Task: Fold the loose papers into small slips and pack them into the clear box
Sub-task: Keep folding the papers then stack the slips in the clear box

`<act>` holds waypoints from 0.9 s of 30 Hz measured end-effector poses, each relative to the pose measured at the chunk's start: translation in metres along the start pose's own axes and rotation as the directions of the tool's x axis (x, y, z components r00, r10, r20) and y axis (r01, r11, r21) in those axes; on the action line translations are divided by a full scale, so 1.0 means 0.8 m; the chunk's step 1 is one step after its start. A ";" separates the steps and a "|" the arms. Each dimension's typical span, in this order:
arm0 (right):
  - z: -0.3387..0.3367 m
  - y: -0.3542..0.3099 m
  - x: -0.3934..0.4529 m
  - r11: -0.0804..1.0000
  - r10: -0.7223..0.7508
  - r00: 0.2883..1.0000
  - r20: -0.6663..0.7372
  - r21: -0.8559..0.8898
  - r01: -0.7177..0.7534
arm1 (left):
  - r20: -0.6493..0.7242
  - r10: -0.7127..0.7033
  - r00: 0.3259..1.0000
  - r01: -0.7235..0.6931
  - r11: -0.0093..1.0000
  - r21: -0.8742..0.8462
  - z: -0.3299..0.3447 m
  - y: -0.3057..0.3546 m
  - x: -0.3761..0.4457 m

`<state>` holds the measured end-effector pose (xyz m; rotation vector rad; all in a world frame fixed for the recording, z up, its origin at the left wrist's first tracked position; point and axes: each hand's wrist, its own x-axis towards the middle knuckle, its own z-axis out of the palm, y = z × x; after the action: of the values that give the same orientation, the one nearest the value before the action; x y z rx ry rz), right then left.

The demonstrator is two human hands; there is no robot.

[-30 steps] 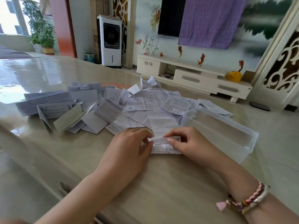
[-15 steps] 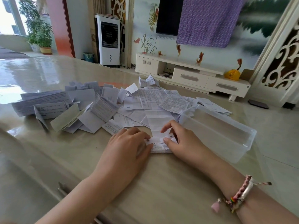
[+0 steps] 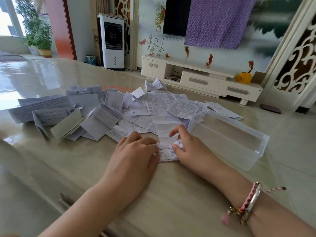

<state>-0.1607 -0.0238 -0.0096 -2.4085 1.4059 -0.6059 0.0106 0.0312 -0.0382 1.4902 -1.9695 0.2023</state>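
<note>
Folding now: left hand [image 3: 135, 151] & right hand [image 3: 185, 144] both pinch the long white printed paper strip [image 3: 166, 134] on the glossy beige surface [image 3: 171, 194], looks part-folded. Rectangular clear plastic box [image 3: 227, 134] just right, apparently empty. Next: crease flat, drop in.

Loose papers [image 3: 106, 112] heaped mid-bench [image 3: 171, 194], clear box [image 3: 229, 139] just right of them. Both hands near edge: left hand [image 3: 133, 159], right hand [image 3: 191, 149], paper strip [image 3: 166, 134] between them.
</note>
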 end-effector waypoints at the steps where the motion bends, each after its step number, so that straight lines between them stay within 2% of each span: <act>1: 0.001 0.000 0.000 1.000 -0.003 1.000 -0.001 -0.011 0.003 | 0.001 0.002 1.000 -0.002 1.000 -0.001 0.000 0.000 0.000; 7: 0.004 -0.001 -0.001 0.985 -0.024 0.999 -0.048 -0.171 0.015 | 0.018 0.009 1.000 -0.010 0.999 0.035 0.002 -0.003 0.003; 11: 0.003 0.003 -0.008 0.912 -0.027 0.994 -0.102 -0.409 -0.017 | 0.029 -0.035 0.999 0.033 0.997 0.073 -0.001 0.000 0.004; 14: 0.002 0.003 -0.012 0.864 -0.053 0.992 -0.112 -0.503 -0.011 | 0.027 -0.061 0.998 0.058 0.992 0.116 -0.002 0.008 0.007; 17: 0.001 0.002 -0.012 0.876 -0.124 0.984 -0.128 -0.480 0.048 | 0.051 -0.063 0.997 0.055 0.987 0.150 -0.002 0.013 0.009; 23: 0.006 -0.011 -0.015 0.938 -0.199 0.977 -0.082 -0.306 0.165 | 0.062 -0.040 0.997 0.033 0.992 0.120 -0.007 0.015 0.009; 27: 0.005 -0.018 -0.017 0.950 -0.206 0.977 -0.048 -0.248 0.188 | 0.147 -0.076 0.986 0.061 0.993 0.102 -0.016 0.017 0.010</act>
<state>-0.1539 -0.0053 -0.0097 -2.7715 1.3462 -0.6050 0.0021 0.0359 -0.0204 1.6766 -2.0480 0.1622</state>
